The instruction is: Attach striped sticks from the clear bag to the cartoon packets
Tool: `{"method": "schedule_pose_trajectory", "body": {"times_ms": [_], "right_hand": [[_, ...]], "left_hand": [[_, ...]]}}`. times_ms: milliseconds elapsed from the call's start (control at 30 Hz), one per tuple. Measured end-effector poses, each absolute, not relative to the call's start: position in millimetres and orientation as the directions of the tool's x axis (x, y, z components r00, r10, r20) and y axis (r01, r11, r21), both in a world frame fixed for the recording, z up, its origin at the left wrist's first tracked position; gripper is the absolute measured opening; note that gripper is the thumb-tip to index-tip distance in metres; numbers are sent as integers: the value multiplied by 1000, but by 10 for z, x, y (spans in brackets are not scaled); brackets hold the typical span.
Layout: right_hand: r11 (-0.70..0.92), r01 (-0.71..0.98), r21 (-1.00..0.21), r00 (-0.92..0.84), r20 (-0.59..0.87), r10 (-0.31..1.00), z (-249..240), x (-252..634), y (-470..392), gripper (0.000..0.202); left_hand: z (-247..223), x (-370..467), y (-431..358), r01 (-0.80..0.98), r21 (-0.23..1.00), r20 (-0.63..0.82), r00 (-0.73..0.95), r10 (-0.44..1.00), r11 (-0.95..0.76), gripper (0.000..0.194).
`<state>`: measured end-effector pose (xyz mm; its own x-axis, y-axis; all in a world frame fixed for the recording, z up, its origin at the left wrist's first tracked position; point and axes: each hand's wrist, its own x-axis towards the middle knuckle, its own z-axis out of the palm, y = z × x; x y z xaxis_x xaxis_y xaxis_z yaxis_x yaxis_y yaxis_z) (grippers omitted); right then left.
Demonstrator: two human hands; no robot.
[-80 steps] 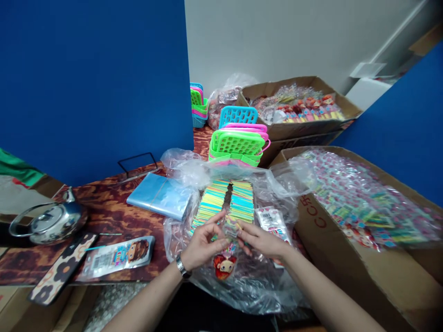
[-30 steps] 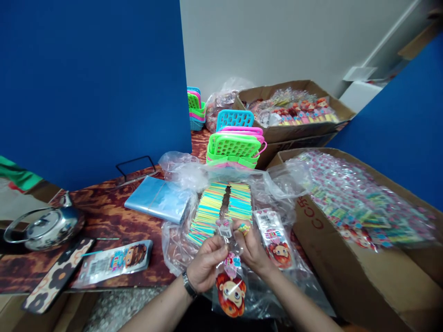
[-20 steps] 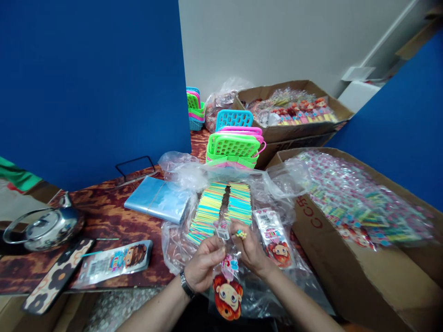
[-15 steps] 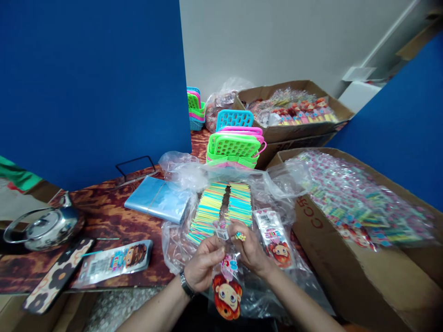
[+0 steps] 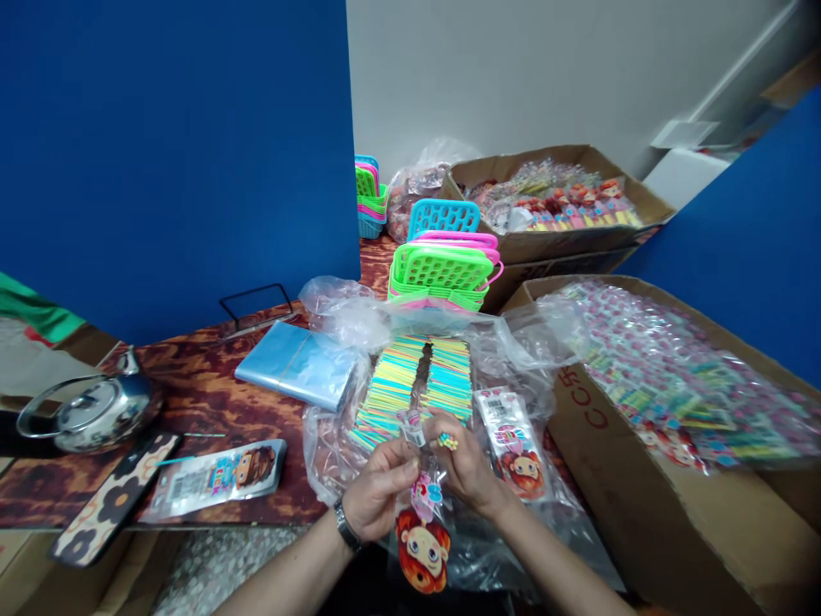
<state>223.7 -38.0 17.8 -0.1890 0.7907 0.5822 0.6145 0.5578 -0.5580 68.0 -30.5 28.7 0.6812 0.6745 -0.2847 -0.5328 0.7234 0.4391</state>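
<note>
My left hand (image 5: 380, 489) is closed, thumb pressed on the top of a clear packet (image 5: 423, 552) printed with a red-haired cartoon head, which hangs upside down below the fingers. Curled round a small bundle of thin coloured sticks (image 5: 447, 441), my right hand (image 5: 473, 472) shows only their yellow and teal ends. Its fingertips are close to the packet's opening. Just beyond both hands, many yellow, green and blue sticks (image 5: 388, 385) lie in two rows on an opened clear plastic bag (image 5: 327, 453). A stack of similar printed packets (image 5: 513, 441) lies right of my right hand.
Green, pink and blue plastic baskets (image 5: 442, 265) stand behind the sticks. Cardboard boxes (image 5: 603, 479) with filled packets are at the right. Leftward lie a blue plastic-film stack (image 5: 298, 364), more packets (image 5: 221, 479), a flower-patterned case (image 5: 112, 505) and a metal kettle (image 5: 106, 411).
The view has shifted slightly, so the surroundings sit a little further right. Both hands keep almost the same pose, with the packet and the sticks still held.
</note>
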Motion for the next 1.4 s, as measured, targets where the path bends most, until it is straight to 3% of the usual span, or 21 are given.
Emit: {"method": "schedule_pose_trajectory", "body": {"times_ms": [1400], "right_hand": [[596,539,-595,-223,582,782,136,2347,-343,13]], "left_hand": [[217,758,-281,-513,436,-273,708,651,740,25]]}}
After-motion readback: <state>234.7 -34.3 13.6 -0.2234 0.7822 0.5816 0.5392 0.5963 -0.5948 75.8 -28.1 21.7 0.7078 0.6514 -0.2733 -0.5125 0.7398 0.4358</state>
